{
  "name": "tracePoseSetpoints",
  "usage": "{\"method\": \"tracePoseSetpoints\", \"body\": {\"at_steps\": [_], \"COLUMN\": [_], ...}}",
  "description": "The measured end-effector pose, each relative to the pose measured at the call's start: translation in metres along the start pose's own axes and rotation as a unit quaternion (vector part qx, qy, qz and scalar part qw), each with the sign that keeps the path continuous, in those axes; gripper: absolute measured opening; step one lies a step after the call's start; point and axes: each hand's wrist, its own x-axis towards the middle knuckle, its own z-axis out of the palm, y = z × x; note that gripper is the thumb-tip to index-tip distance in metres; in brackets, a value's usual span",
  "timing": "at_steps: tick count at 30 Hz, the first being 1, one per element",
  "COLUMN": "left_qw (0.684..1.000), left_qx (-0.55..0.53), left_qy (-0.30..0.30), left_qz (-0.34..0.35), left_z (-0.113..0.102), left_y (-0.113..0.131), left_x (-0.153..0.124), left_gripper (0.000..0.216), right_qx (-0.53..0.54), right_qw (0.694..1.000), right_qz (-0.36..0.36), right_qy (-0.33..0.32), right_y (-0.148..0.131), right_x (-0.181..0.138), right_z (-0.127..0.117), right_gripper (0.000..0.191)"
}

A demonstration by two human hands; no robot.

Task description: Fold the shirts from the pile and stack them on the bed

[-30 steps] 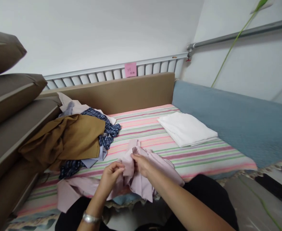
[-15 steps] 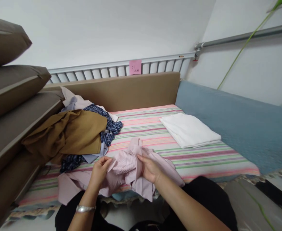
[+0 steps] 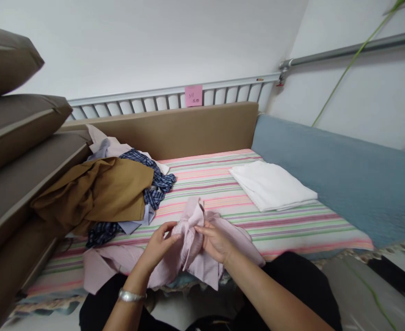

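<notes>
A crumpled pale pink shirt (image 3: 170, 266) lies along the front edge of the bed, its middle bunched up between my hands. My right hand (image 3: 216, 241) pinches a raised fold of it between thumb and fingers. From the left, my left hand (image 3: 161, 246) curls thumb and fingers about the bunched cloth; some fingertips are hidden against the fabric. One part of the shirt spreads out to the left, another to the right near my knee. A silver bangle (image 3: 131, 295) circles my left wrist.
Left of the shirt is a heap with a mustard-brown garment (image 3: 119, 184) and a dark blue plaid garment (image 3: 161, 181). Folded white cloth (image 3: 273, 186) lies right on the striped sheet (image 3: 202, 179). Stacked brown cushions (image 3: 23, 119) stand left; a blue-covered side (image 3: 326, 170) bounds the right.
My left hand has moved right and slightly up, closer to my right hand. The cloth between them is gathered into a tighter, more upright bunch.
</notes>
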Motion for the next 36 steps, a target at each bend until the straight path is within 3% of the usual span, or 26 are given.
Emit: {"method": "tracePoseSetpoints", "body": {"at_steps": [3,5,9,12,16,18,20,21,22,25,28,31,34,36], "left_qw": [1.000,0.999,0.994,0.981,0.956,0.939,0.930,0.936,0.947,0.976,0.979,0.987,0.995,0.995], "left_qx": [0.005,0.019,0.033,0.116,0.206,0.236,0.249,0.243,0.233,0.197,0.175,0.125,0.047,-0.040], "left_qy": [0.003,0.034,0.105,0.152,0.199,0.241,0.267,0.252,0.219,0.048,0.046,0.054,0.042,0.049], "left_qz": [0.011,0.002,-0.013,-0.038,-0.069,-0.069,-0.044,-0.035,-0.031,-0.079,-0.089,-0.080,-0.073,-0.074], "left_z": [0.009,0.005,-0.032,-0.069,-0.099,-0.096,-0.076,-0.059,-0.039,0.029,0.074,0.077,0.051,0.031], "left_y": [0.000,0.002,-0.003,-0.024,-0.053,-0.056,-0.050,-0.044,-0.038,-0.026,-0.027,-0.033,-0.033,-0.028], "left_x": [0.000,0.004,0.021,0.038,0.045,0.039,0.029,0.023,0.018,0.005,0.005,0.010,0.015,0.017], "left_gripper": [0.025,0.027,0.034,0.037,0.022,0.018,0.021,0.023,0.026,0.037,0.033,0.033,0.040,0.050], "right_qx": [-0.020,-0.054,-0.216,-0.385,-0.606,-0.678,-0.713,-0.721,-0.723,-0.716,-0.687,-0.625,-0.535,-0.483], "right_qw": [1.000,0.998,0.974,0.908,0.768,0.709,0.679,0.673,0.670,0.667,0.685,0.735,0.796,0.816], "right_qz": [0.002,-0.002,-0.040,-0.096,-0.155,-0.158,-0.145,-0.139,-0.139,-0.168,-0.194,-0.199,-0.178,-0.175], "right_qy": [-0.008,-0.017,0.050,0.130,0.140,0.115,0.093,0.089,0.091,0.119,0.146,0.171,0.221,0.263], "right_y": [-0.001,-0.007,-0.027,-0.036,-0.033,-0.028,-0.023,-0.021,-0.017,-0.007,-0.003,-0.014,-0.041,-0.061], "right_x": [0.002,0.006,0.013,0.004,-0.030,-0.046,-0.054,-0.054,-0.053,-0.042,-0.034,-0.033,-0.033,-0.030], "right_z": [0.005,0.006,-0.014,-0.051,-0.100,-0.116,-0.125,-0.128,-0.129,-0.131,-0.129,-0.129,-0.132,-0.136], "right_gripper": [0.033,0.032,0.031,0.023,0.027,0.042,0.059,0.062,0.060,0.039,0.029,0.025,0.025,0.026]}}
